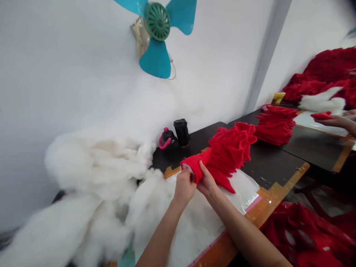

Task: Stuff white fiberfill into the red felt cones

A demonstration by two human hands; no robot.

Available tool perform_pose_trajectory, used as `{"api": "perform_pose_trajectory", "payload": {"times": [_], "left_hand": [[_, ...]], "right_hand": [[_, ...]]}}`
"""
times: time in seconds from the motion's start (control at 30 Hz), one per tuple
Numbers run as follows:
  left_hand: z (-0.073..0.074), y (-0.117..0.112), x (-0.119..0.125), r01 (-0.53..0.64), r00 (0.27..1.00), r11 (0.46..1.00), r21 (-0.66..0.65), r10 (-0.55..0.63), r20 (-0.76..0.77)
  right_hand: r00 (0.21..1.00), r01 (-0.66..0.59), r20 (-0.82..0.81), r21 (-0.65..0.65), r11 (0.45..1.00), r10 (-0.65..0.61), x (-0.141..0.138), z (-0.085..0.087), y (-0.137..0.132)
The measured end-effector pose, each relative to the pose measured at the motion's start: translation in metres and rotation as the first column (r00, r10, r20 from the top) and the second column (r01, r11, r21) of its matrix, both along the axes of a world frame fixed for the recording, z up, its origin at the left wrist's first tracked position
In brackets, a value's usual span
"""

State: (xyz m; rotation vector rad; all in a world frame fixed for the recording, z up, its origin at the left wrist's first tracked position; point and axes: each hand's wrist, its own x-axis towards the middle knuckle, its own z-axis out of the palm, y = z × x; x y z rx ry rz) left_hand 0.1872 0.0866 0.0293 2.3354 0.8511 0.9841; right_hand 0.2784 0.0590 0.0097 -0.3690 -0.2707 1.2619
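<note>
Both my hands grip one red fabric piece [196, 165] at the near end of a heap of red fabric pieces [230, 148] on the dark table [267, 163]. My left hand [184, 185] is closed on the piece's open end, where a white lining or stuffing shows. My right hand [207, 182] pinches the same piece from the right. A large mass of white stuffing [97, 178] lies to the left and under my forearms.
A second stack of red pieces [275, 126] sits further right. Another person's hand [338, 120] holds a red piece at the right edge, with red and white material behind it. A black cup [182, 131], a black-and-pink bottle [167, 139] and a wall fan [157, 29] stand behind. Red fabric fills the lower right.
</note>
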Motion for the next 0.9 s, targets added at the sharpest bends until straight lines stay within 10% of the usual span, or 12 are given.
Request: {"api": "perform_pose_trajectory", "payload": {"times": [0.23, 0.4, 0.6, 0.73, 0.9], "left_hand": [[0.012, -0.012, 0.004, 0.068, 0.968, 0.983, -0.171, -0.023, 0.251], [0.028, -0.016, -0.001, 0.504, 0.778, 0.561, -0.657, 0.036, 0.627], [0.023, -0.016, -0.001, 0.595, 0.767, 0.198, -0.779, 0.149, 0.624], [0.022, -0.013, -0.001, 0.658, 0.743, 0.055, -0.751, 0.118, 0.659], [0.016, -0.013, 0.005, 0.704, 0.704, -0.008, -0.71, 0.138, 0.697]], "right_hand": [[0.983, 0.176, 0.062, 0.0, 0.984, -0.175, 0.014, 0.008, 0.0], [0.946, 0.241, 0.196, 0.106, 0.965, -0.258, 0.016, 0.015, -0.004], [0.937, 0.117, 0.326, 0.043, 0.992, -0.125, 0.0, 0.012, -0.013], [0.94, 0.036, 0.339, 0.031, 0.999, -0.044, 0.0, 0.012, -0.016], [0.939, 0.187, 0.249, 0.214, 0.959, -0.239, 0.009, 0.022, -0.016]]}}
